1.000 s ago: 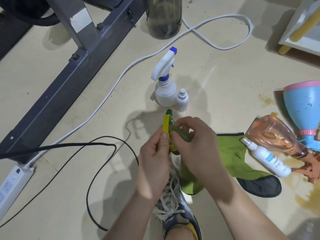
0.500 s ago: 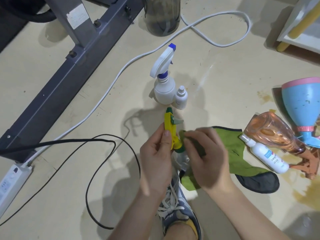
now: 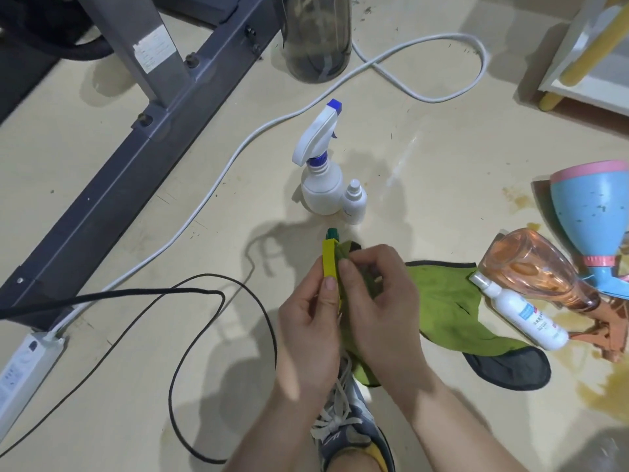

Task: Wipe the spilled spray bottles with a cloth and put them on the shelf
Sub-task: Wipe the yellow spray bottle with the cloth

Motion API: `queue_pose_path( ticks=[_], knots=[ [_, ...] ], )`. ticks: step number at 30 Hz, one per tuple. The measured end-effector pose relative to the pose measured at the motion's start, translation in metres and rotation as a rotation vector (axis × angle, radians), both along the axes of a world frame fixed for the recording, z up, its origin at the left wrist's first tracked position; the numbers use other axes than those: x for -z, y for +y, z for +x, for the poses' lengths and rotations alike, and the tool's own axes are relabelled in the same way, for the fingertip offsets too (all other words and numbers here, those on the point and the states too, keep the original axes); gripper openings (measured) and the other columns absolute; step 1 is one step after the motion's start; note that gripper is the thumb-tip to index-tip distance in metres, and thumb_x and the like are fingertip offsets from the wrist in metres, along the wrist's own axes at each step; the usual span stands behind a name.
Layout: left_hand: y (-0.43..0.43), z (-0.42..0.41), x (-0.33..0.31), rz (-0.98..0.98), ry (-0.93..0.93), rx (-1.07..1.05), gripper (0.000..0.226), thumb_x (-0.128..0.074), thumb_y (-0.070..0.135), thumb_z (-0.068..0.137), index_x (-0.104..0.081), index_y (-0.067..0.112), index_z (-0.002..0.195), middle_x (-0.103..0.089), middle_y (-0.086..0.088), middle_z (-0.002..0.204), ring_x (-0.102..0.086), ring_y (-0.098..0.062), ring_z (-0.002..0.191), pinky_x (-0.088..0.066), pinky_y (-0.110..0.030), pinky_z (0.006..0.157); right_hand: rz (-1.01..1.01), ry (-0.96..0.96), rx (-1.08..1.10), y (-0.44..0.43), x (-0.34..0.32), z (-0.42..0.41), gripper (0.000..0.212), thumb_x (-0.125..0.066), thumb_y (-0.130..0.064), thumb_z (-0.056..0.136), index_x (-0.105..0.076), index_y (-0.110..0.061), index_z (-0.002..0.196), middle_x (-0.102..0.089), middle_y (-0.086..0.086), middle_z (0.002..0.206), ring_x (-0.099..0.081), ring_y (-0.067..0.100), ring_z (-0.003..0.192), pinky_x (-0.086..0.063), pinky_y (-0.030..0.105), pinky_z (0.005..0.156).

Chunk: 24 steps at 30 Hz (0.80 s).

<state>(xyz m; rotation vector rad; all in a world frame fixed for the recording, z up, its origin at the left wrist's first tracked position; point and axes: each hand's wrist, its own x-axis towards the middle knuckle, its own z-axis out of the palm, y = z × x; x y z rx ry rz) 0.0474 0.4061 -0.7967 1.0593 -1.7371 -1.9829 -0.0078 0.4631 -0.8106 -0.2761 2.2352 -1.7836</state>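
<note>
1. The left hand [image 3: 311,321] grips the yellow sprayer [image 3: 329,264] of a spray bottle, with the thumb lying along its side. The green nozzle points away from the person, and the bottle's body is hidden behind the hands.
2. The right hand [image 3: 383,301] is against the left and pinches a fold of the green cloth [image 3: 442,301] onto the sprayer's right side.
3. The rest of the cloth trails to the right across the floor [image 3: 442,185], its dark end lying flat.
4. A laced shoe [image 3: 350,434] shows below the wrists.
5. Just beyond the hands, a white spray bottle [image 3: 321,178] with a blue tip stands upright. A small white bottle [image 3: 354,202] stands touching it on the right.
6. To the right, a clear orange bottle [image 3: 531,267], a labelled white bottle [image 3: 520,311] and a blue bottle [image 3: 592,212] lie tipped over beside a brown spill [image 3: 612,390].
7. The white shelf [image 3: 585,73] with yellow legs stands at the far right corner, well apart from the hands.
8. On the left, a black cable [image 3: 204,286] loops over the floor. A white cable [image 3: 425,39] runs to a power strip [image 3: 23,369] by a grey metal frame [image 3: 136,148].
</note>
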Motion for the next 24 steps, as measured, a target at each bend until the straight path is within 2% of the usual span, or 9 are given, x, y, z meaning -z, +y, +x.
queue_pose_path(
  ticks=[5, 10, 12, 14, 16, 18, 20, 22, 24],
  knots=[
    [0.003, 0.000, -0.005, -0.011, -0.015, 0.062, 0.039, -0.046, 0.019, 0.098, -0.056, 0.025, 0.136, -0.066, 0.009, 0.126, -0.059, -0.012, 0.122, -0.043, -0.046, 0.107, -0.052, -0.155, 0.051, -0.012, -0.004, -0.023, 0.009, -0.063, -0.014, 0.091, -0.063, -0.020, 0.083, -0.066, -0.001, 0.083, -0.062, 0.011, 0.080, -0.046, 0.024, 0.072],
    [0.004, -0.007, -0.009, 0.054, -0.002, 0.081, 0.031, -0.044, 0.009, 0.103, -0.062, 0.017, 0.127, -0.072, -0.002, 0.113, -0.066, -0.018, 0.110, -0.049, -0.045, 0.101, -0.060, 0.001, -0.118, 0.014, -0.019, -0.002, 0.011, -0.063, -0.014, 0.087, -0.065, -0.025, 0.088, -0.064, -0.002, 0.087, -0.064, 0.012, 0.083, -0.046, 0.016, 0.072],
    [0.005, -0.010, -0.012, 0.044, 0.008, 0.130, 0.035, -0.048, 0.012, 0.098, -0.060, 0.023, 0.130, -0.071, 0.002, 0.116, -0.065, -0.015, 0.112, -0.050, -0.035, 0.098, 0.004, 0.018, -0.053, 0.015, -0.013, -0.020, 0.016, -0.062, -0.014, 0.090, -0.062, -0.029, 0.086, -0.062, 0.001, 0.086, -0.060, 0.006, 0.079, -0.042, 0.014, 0.071],
    [0.005, -0.013, -0.017, -0.010, 0.017, 0.175, 0.041, -0.050, 0.014, 0.095, -0.056, 0.031, 0.131, -0.069, 0.007, 0.116, -0.065, -0.007, 0.106, -0.049, -0.018, 0.088, 0.008, -0.064, 0.083, 0.017, -0.012, -0.046, 0.015, -0.060, -0.017, 0.093, -0.060, -0.028, 0.083, -0.059, -0.001, 0.081, -0.053, 0.009, 0.071, -0.042, 0.025, 0.070],
    [0.002, -0.017, -0.021, -0.053, 0.025, 0.172, 0.044, -0.052, 0.005, 0.098, -0.054, 0.031, 0.134, -0.066, 0.003, 0.115, -0.064, -0.001, 0.096, -0.048, -0.011, 0.078, -0.087, -0.105, 0.102, 0.024, -0.021, -0.058, 0.009, -0.060, -0.022, 0.093, -0.063, -0.025, 0.085, -0.056, -0.004, 0.077, -0.050, 0.015, 0.070, -0.041, 0.032, 0.067],
    [-0.001, -0.024, -0.020, -0.105, 0.010, 0.177, 0.047, -0.050, -0.004, 0.097, -0.056, 0.030, 0.129, -0.065, 0.007, 0.111, -0.063, 0.001, 0.095, -0.049, -0.012, 0.078, -0.095, 0.019, -0.019, 0.024, -0.034, -0.054, 0.007, -0.066, -0.016, 0.090, -0.067, -0.023, 0.089, -0.058, -0.005, 0.084, -0.056, 0.010, 0.077, -0.044, 0.024, 0.071],
    [-0.002, -0.028, -0.019, -0.152, -0.036, 0.194, 0.042, -0.047, -0.008, 0.094, -0.062, 0.024, 0.116, -0.069, 0.006, 0.103, -0.066, -0.007, 0.097, -0.053, -0.021, 0.082, 0.019, 0.214, -0.124, 0.016, -0.037, -0.044, 0.013, -0.070, -0.008, 0.086, -0.069, -0.018, 0.095, -0.054, -0.007, 0.094, -0.056, 0.003, 0.088, -0.042, 0.011, 0.076],
    [-0.003, -0.032, -0.017, -0.192, -0.062, 0.190, 0.036, -0.044, -0.009, 0.090, -0.062, 0.018, 0.107, -0.069, 0.001, 0.093, -0.066, -0.012, 0.088, -0.055, -0.026, 0.075, 0.147, 0.367, -0.136, 0.004, -0.031, -0.043, 0.018, -0.069, -0.011, 0.085, -0.067, -0.019, 0.100, -0.047, -0.006, 0.098, -0.053, 0.004, 0.090, -0.040, 0.009, 0.075],
    [-0.006, -0.034, -0.015, -0.232, -0.072, 0.175, 0.040, -0.043, -0.007, 0.089, -0.063, 0.025, 0.104, -0.068, 0.002, 0.088, -0.064, -0.010, 0.078, -0.049, -0.021, 0.066, 0.185, 0.359, -0.100, -0.012, -0.029, -0.051, 0.014, -0.066, -0.016, 0.087, -0.064, -0.023, 0.098, -0.046, -0.005, 0.097, -0.051, 0.005, 0.086, -0.041, 0.012, 0.071]
  ],
)
